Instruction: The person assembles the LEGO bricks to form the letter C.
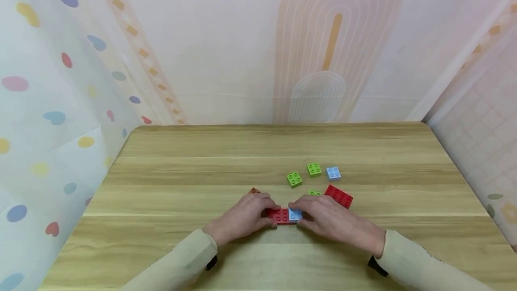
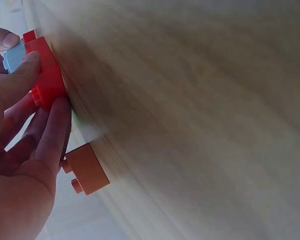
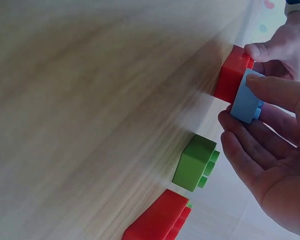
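Note:
A long red building brick (image 1: pixel 279 215) lies in front of me between both hands, with a small light blue brick (image 1: pixel 295 215) on top of its right end. My left hand (image 1: pixel 247 215) holds the red brick by its left part, thumb on the near side and fingers on the far side. With thumb and fingers, my right hand (image 1: pixel 332 217) pinches the blue brick. In the right wrist view the blue brick (image 3: pixel 246 97) sits against the studded face of the red brick (image 3: pixel 234 75). An orange-brown brick (image 2: pixel 87 170) stands just beyond the left hand's fingers.
Beyond the hands on the wooden table (image 1: pixel 194 169) lie two green bricks (image 1: pixel 294 179) and a light blue one (image 1: pixel 333 173). Another green brick (image 1: pixel 314 193) and a red brick (image 1: pixel 339 196) are close behind the right hand. Patterned cloth (image 1: pixel 226 57) hangs behind the table.

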### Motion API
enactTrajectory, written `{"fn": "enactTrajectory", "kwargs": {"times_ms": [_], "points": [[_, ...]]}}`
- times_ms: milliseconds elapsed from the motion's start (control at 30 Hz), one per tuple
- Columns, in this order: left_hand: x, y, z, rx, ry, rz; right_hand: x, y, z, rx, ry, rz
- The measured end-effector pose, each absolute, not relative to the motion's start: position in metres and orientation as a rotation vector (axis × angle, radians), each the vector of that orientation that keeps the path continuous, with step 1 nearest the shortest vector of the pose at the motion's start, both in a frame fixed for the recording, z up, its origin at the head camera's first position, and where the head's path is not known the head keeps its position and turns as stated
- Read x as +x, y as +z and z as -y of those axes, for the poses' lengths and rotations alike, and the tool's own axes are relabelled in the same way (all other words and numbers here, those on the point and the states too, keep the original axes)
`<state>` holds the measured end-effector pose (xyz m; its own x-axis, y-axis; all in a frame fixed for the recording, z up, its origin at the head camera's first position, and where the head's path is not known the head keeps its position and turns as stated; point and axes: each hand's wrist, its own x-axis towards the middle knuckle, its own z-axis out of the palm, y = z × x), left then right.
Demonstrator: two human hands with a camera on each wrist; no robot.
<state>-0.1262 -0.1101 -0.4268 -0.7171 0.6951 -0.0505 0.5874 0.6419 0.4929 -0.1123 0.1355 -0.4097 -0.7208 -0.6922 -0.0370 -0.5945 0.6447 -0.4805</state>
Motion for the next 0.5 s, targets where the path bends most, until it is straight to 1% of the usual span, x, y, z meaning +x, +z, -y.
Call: {"fn": "enactTrajectory", "kwargs": {"times_ms": [200,500], "points": [[-0.125,-0.422,0.110,1.021,0.674,-2.637,-0.109,-0.408,-0.132,-1.043,-0.677,-2.688],[-0.119,-0.415,0.112,1.099,0.581,-2.661,-0.106,-0.410,-0.133,-0.989,-0.658,-2.718]]}}
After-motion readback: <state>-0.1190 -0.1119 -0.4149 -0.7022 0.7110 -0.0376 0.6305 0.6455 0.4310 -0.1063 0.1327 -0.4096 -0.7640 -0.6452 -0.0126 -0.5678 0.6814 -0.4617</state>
